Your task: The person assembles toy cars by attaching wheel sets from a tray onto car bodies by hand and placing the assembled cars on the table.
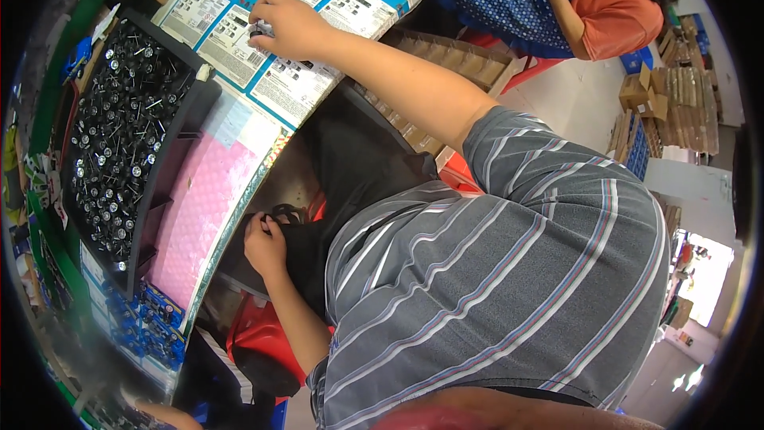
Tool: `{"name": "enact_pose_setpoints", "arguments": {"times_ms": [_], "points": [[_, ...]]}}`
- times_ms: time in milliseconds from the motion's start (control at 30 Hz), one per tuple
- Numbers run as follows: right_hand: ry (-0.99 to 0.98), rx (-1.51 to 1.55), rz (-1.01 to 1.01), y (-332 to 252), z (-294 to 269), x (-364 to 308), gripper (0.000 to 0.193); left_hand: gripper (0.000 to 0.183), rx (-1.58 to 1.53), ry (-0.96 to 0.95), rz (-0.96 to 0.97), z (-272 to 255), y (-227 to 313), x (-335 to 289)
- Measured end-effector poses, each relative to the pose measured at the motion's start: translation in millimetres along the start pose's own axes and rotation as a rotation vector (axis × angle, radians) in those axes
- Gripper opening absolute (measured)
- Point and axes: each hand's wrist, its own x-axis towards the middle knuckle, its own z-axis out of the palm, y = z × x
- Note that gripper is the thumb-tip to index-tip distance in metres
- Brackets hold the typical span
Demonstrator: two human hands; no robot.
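Note:
My right hand [290, 25] reaches over a sheet of blue-and-white printed cards [374, 12] on the table. Its fingers are curled round a small black wheel [256, 33] with a pale part beside it, partly hidden by the fingers. Down by my lap, under the table edge, is my left hand [265, 245]. The fingers there are bent together with something dark near the thumb, too hidden to name. A dark tray [208, 95] beside the cards is heaped with black wheels [119, 139] that have silver hubs and metal pins.
Pink bubble wrap [203, 191] covers the table next to the tray. Blue packs [155, 322] lie below it. A co-worker in an orange top [625, 24] sits at the upper right. Another person's hand [167, 414] shows at lower left. Compartmented boxes [481, 68] and a red stool [267, 334] stand nearby.

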Motion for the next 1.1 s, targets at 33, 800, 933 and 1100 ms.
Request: {"name": "enact_pose_setpoints", "arguments": {"times_ms": [33, 800, 933, 1100], "points": [[-0.012, -0.003, 0.009, 0, 0, 0, 0.030, 0.025, -0.035, -0.008, 0.007, -1, 0, -1], [-0.017, -0.005, -0.064, -13, 0, -3, 0.036, 0.024, -0.097, -0.054, -0.113, 18, -41, -14], [-0.048, -0.047, -0.070, -18, -6, -4, 0.036, 0.024, -0.174, -0.004, -0.071, 14, -39, -14], [-0.030, -0.074, -0.079, -8, -1, 2, 0.035, 0.014, -0.719, 0.089, -0.085, -4, -29, -31]]}}
